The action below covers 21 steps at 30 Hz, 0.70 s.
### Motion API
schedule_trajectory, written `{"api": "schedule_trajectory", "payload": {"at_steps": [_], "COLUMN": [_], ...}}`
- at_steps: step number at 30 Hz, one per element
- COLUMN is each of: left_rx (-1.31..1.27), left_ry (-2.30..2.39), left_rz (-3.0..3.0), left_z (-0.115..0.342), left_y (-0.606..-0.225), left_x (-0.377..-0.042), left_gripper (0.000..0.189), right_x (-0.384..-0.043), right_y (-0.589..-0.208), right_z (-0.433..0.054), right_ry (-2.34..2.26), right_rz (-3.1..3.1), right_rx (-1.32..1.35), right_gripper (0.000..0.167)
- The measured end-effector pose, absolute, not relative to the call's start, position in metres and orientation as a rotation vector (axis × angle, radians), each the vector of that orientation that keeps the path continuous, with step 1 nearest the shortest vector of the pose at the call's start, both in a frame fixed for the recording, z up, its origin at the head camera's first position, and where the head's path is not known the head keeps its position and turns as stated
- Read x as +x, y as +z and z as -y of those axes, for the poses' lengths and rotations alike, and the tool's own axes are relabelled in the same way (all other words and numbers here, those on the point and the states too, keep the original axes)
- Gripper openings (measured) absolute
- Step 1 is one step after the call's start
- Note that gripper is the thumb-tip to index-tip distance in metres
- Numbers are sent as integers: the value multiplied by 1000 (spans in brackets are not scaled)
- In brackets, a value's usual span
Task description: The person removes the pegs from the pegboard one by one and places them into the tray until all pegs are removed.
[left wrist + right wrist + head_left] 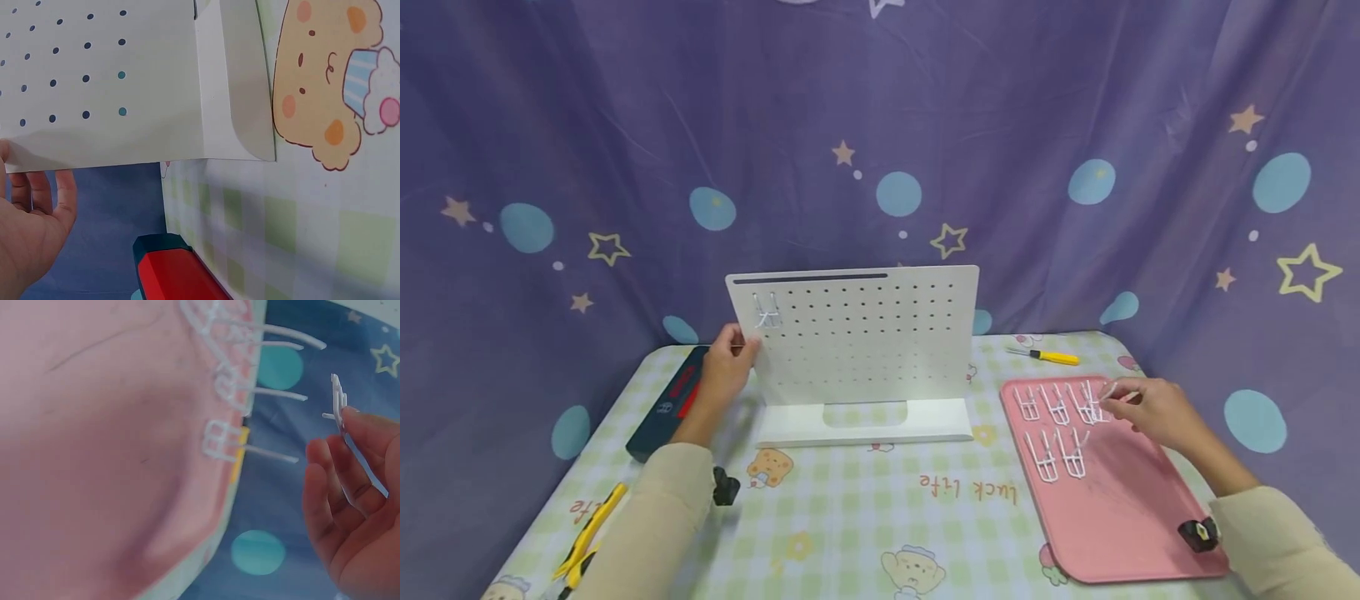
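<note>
A white pegboard stands upright on its base, with one white hook fixed at its upper left. At the board's left edge my left hand grips it, fingers behind and thumb in front; the left wrist view shows this hand at the board's edge too. Over the far right of a pink tray, my right hand pinches a white hook between thumb and fingers. Several more white hooks lie on the tray, in two rows toward its far left.
Behind my left forearm lies a dark green and red case. Yellow-handled pliers lie at the table's left edge. A yellow-handled screwdriver rests beyond the tray. A purple curtain hangs behind the checked tablecloth.
</note>
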<state>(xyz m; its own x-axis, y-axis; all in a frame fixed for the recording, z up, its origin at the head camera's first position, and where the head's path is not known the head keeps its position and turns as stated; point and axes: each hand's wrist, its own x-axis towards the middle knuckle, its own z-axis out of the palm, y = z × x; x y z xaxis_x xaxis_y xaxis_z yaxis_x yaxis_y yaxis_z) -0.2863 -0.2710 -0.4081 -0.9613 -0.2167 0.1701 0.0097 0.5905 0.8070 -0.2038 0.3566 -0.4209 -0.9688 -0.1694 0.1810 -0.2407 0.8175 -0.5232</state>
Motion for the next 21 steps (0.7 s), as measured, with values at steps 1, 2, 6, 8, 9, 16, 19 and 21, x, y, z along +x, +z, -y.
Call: {"api": "schedule_trajectory", "payload": {"at_steps": [1,2,6,8,9,16,19,21], "left_rx": [169,172,173,184,186,187,193,189], "left_ry": [-1305,-1308,-1300,-1294,-1295,-1303,-1289,-1280], "left_rz": [2569,2569,2576,2578,2579,2578,2585,2582], "left_z": [271,271,271,272,273,272,271,271], "left_y": [-408,-408,-409,-408,-408,-406,-406,-406], "left_x": [-286,-287,-288,-288,-288,-287,-287,-287], "left_gripper": [38,38,39,38,38,36,36,36], "right_x": [-204,-204,-204,-206,-207,-204,-203,-202], "right_y": [-424,-427,-441,-449,-453,-473,-477,-479], "right_z": [-359,-361,-370,-373,-374,-380,-381,-382], "right_ry": [855,856,850,844,835,817,818,805], "right_rz": [2888,2903,2945,2963,2971,2988,2984,2985], "right_rx": [324,326,337,348,357,432,446,448], "right_gripper": [10,10,6,4,4,10,12,13]}}
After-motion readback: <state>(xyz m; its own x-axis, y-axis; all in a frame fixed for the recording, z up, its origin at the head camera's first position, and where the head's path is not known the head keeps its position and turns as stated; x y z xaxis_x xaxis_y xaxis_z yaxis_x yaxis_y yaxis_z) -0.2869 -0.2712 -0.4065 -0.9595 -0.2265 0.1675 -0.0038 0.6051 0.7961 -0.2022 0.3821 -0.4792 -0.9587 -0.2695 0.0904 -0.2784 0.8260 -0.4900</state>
